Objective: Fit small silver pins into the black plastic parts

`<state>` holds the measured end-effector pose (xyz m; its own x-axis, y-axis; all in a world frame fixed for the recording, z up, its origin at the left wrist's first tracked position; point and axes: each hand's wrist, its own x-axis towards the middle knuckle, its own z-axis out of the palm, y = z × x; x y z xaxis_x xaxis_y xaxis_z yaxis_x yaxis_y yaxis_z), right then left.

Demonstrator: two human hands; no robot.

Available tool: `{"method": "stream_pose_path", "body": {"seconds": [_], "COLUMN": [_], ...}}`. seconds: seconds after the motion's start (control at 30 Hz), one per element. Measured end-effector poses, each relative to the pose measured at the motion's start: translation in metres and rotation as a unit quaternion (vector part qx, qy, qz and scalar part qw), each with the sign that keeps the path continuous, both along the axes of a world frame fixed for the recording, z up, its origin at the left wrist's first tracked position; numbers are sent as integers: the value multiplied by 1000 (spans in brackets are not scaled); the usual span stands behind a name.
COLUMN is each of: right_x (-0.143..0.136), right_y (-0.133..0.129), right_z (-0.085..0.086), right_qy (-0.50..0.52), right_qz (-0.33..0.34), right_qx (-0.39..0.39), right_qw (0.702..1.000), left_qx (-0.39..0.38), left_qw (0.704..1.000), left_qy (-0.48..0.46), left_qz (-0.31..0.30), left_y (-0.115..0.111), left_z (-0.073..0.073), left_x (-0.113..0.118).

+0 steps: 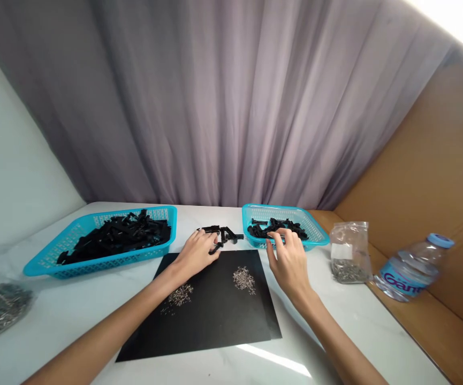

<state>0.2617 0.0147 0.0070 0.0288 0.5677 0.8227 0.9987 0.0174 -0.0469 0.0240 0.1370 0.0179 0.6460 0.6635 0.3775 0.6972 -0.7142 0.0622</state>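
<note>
My left hand reaches to the back edge of a black mat. Its thumb and fingers close around a small black plastic part, though the grip is partly hidden. Other black plastic parts lie on the white table just beyond those fingers. My right hand is at the front rim of the smaller blue basket, its thumb and fingers apart. Small black plastic pieces fill the bottom of that basket; the fingertips cover some of them, and no held item shows.
Two piles of small metal pieces, a left pile and a right pile, lie on the mat. A larger blue basket of black parts stands left. Bags of metal pieces flank the table. A water bottle stands far right.
</note>
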Motion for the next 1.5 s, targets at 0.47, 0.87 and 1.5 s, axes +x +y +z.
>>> {"method": "stream_pose_path", "body": {"seconds": [0.47, 0.87, 1.5], "right_x": [-4, -6, -14], "right_y": [1, 1, -13], "right_z": [-8, -14, -14], "right_qy": [8, 13, 56], "right_qz": [47, 70, 130], "right_qx": [-17, -42, -63], "right_qw": [999, 997, 988], "left_qx": [-140, -170, -127], "left_qw": [988, 980, 980], "left_qy": [40, -23, -80], "left_qz": [-41, -101, -134], "left_y": [83, 78, 32], "left_z": [18, 16, 34], "left_x": [-6, -11, -12]}}
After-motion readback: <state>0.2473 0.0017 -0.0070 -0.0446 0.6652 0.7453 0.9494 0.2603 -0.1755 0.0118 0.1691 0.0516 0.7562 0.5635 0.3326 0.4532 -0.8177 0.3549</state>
